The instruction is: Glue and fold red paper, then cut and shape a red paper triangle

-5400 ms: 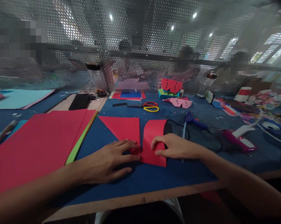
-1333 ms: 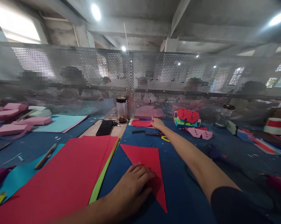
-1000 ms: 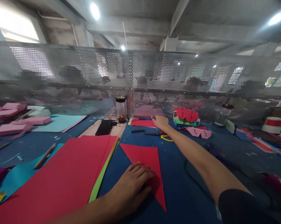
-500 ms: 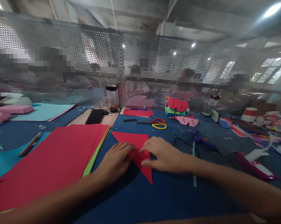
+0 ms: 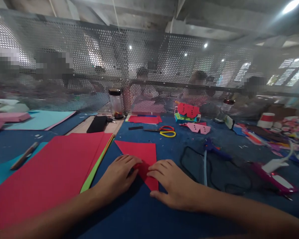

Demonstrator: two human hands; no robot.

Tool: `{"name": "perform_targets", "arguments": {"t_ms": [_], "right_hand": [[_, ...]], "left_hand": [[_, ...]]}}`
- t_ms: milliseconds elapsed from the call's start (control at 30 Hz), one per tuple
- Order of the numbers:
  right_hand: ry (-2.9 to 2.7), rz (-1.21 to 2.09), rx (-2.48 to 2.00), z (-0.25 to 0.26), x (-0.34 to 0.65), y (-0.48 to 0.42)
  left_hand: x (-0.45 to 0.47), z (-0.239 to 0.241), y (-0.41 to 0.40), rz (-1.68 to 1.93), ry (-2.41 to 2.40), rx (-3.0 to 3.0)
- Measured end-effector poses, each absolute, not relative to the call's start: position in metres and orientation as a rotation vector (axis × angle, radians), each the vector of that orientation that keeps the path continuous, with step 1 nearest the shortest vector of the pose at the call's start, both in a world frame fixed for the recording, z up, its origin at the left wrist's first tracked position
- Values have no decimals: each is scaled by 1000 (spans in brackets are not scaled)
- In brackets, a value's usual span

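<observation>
A sheet of red paper [image 5: 146, 151], folded into a triangle, lies on the blue table between my hands. My left hand [image 5: 119, 174] is at its slanting folded edge, fingers curled on top and thumb tip close under them, closed on the edge. My right hand [image 5: 173, 182] rests over the paper's right side and lower corner. Its fingers lie flat with the thumb spread apart. Both hands partly cover the triangle.
Large red sheets [image 5: 57, 162] lie on the left, with green paper [image 5: 97, 171] under them. Scissors [image 5: 166, 131] and pink paper cutouts [image 5: 198, 128] lie ahead. At right are a glue gun [image 5: 215, 149] with its cord and a magenta tool [image 5: 273, 179]. A perforated screen [image 5: 164, 66] stands behind.
My right hand has slid down and toward me along the paper, its fingers flattening. My left hand stays at the folded edge. The view has shifted slightly.
</observation>
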State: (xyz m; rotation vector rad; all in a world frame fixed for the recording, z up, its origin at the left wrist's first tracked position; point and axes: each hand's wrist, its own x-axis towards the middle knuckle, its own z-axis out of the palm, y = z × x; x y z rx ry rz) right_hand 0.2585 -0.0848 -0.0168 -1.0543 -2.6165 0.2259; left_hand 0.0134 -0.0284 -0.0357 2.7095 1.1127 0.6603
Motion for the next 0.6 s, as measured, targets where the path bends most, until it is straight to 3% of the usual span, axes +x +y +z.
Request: {"name": "perform_targets", "arguments": {"t_ms": [600], "right_hand": [[-2446,290,-1071,-27,255,-72]], "left_hand": [[13,-36,-31,655,1100,2735]]}}
